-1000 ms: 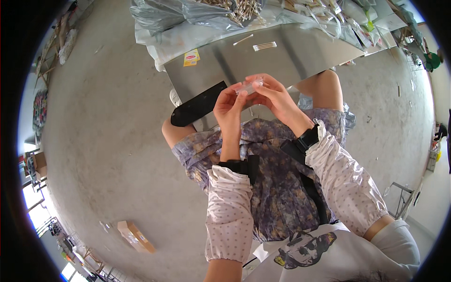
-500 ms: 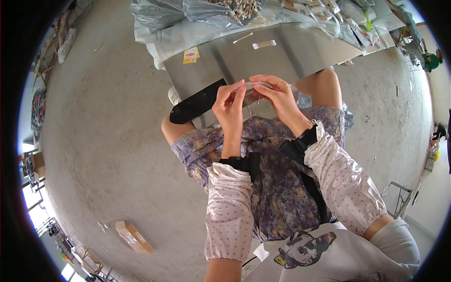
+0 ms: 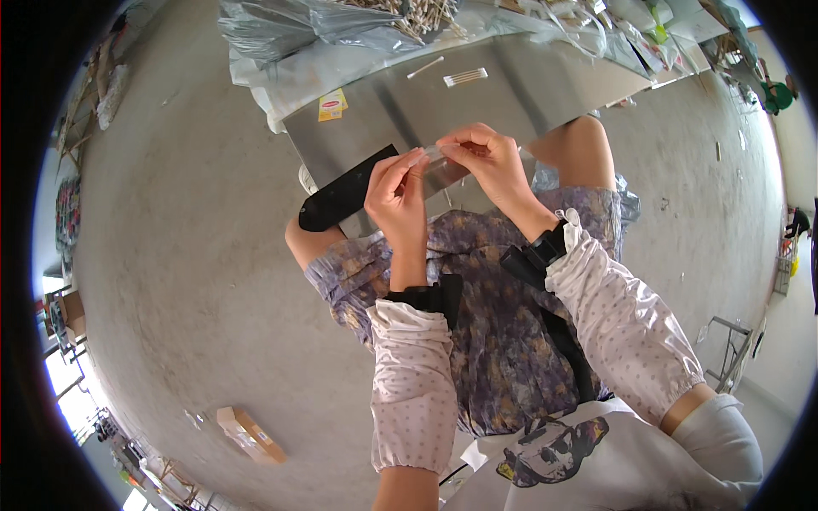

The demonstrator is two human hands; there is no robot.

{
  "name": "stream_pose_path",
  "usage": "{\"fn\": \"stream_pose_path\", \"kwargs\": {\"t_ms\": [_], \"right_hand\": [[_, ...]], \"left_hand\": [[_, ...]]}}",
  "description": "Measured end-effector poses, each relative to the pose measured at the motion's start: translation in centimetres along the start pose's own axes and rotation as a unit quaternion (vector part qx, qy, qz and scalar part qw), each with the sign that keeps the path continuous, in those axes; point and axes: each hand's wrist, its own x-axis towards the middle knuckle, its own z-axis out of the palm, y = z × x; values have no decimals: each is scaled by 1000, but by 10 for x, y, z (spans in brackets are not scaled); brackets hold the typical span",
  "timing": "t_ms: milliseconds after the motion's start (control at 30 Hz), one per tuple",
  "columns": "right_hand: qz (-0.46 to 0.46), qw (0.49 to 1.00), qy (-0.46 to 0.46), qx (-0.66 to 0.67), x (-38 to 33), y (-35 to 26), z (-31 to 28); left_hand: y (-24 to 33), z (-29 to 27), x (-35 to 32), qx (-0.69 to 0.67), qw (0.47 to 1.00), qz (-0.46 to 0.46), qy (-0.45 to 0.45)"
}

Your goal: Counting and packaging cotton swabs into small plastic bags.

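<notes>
Both of my hands meet above the near edge of a metal-topped table (image 3: 358, 136). Thumb and fingertips of my left hand (image 3: 397, 192) pinch one side of a small clear plastic bag (image 3: 433, 153). My right hand (image 3: 492, 166) is closed on its other side, fingers curled. Much of the bag is hidden by the fingertips, and I cannot tell if anything is inside. Beyond the hands, a short row of cotton swabs (image 3: 465, 77) lies on the tabletop. A single cotton swab (image 3: 425, 67) lies left of it, and yellow printed cards (image 3: 332, 106) lie farther left.
A black strip (image 3: 345, 194) slants along the table's near left edge. At the back are grey plastic bags (image 3: 281, 32), a heap of loose swabs (image 3: 422, 19) and clear packaging (image 3: 588, 38). A cardboard box (image 3: 250, 434) sits on the concrete floor (image 3: 196, 281) at lower left.
Both hands have shifted slightly left with the clear bag between them. The right fingers have curled in more. The table appears a little farther left and higher in view.
</notes>
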Motion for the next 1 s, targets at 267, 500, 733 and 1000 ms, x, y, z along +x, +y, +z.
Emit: {"fn": "stream_pose_path", "kwargs": {"t_ms": [267,500,733,1000], "right_hand": [[-1,998,22,55,-20,8,-1],[72,993,-45,79,-35,-24,-16],[44,994,-29,92,-50,-20,-28],[8,994,-32,-105,-62,-11,-39]], "left_hand": [[-2,-1,-4,-18,999,-28,-34],[7,-8,-34,-56,995,-71,-38],[8,-8,-48,-115,982,-122,-91],[21,-6,-52,-37,983,-64,-169]]}}
